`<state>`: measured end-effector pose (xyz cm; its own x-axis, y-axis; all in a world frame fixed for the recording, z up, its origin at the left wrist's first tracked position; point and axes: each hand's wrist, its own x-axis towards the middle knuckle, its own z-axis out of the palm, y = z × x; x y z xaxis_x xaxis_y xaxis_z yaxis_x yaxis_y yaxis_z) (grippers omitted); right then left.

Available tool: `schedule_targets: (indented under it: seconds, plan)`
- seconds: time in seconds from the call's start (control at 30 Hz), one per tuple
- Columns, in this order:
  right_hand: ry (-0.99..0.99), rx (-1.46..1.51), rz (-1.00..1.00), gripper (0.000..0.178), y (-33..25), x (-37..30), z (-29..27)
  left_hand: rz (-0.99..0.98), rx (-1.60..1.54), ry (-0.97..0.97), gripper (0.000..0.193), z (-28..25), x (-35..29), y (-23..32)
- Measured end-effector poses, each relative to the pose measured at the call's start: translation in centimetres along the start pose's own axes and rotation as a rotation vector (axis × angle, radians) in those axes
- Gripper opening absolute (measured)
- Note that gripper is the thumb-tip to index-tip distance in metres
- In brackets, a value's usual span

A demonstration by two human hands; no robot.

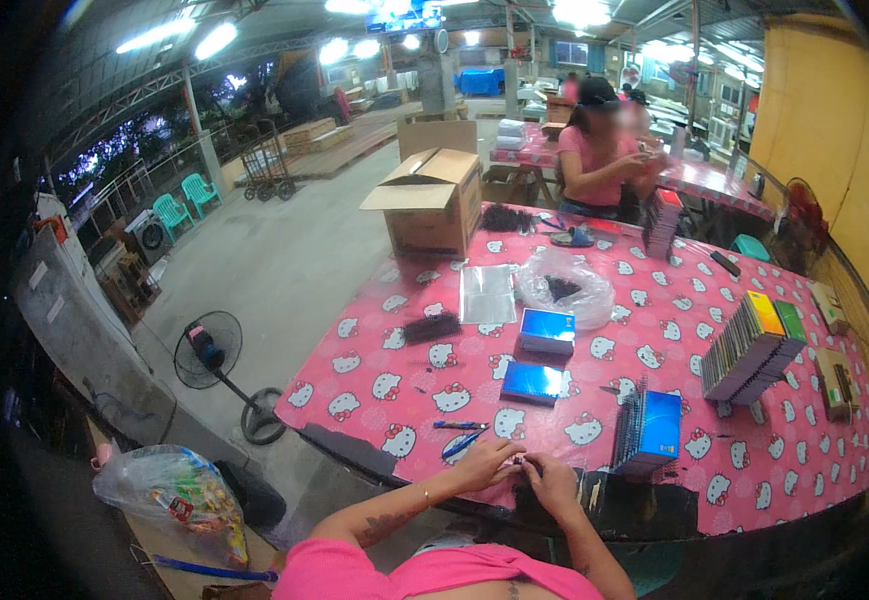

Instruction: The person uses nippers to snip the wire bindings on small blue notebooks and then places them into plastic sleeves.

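Note:
At the near edge of the table, my left hand (489, 464) and my right hand (553, 480) meet with their fingers closed. A small dark thing between the fingertips is too small to name. Just beyond my left hand lie a blue-handled tool (465, 443) and a short blue-and-dark stick-like thing (460, 425). Farther off are a flat blue booklet stack (532, 382) and a second blue stack (548, 331). Right of my hands, a row of spiral-bound blue booklets (661, 430) stands upright.
A pink patterned cloth (585, 430) covers the table. On it are a plastic bag (590, 295), clear sheets (489, 295), dark wire bundles (433, 328), yellow-and-green booklets (755, 345) and an open carton (430, 215). A person (595, 155) works across it. A fan (210, 350) stands left.

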<state>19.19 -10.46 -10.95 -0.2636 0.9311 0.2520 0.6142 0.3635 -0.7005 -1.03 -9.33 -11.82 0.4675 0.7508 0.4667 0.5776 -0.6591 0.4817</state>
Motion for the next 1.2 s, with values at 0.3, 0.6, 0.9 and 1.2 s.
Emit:
schedule_targets:
  seconds: [0.3,0.6,0.9,1.2]
  plan:
    - [-0.108,0.024,0.030,0.024,0.9,0.7,-0.3,0.035,0.091,-0.114,0.021,-0.4,0.1,-1.0]
    - [-0.077,-0.015,-0.067,0.023,0.5,1.0,-0.4,0.024,0.104,-0.141,0.020,-0.2,0.1,-1.6]
    - [-0.054,-0.025,-0.166,0.022,3.1,1.0,0.3,0.030,0.058,-0.127,0.019,0.8,0.9,-2.0]
    - [0.099,0.705,0.370,0.064,7.5,-2.6,-3.3,0.056,0.096,-0.094,0.018,1.7,1.4,-0.8]
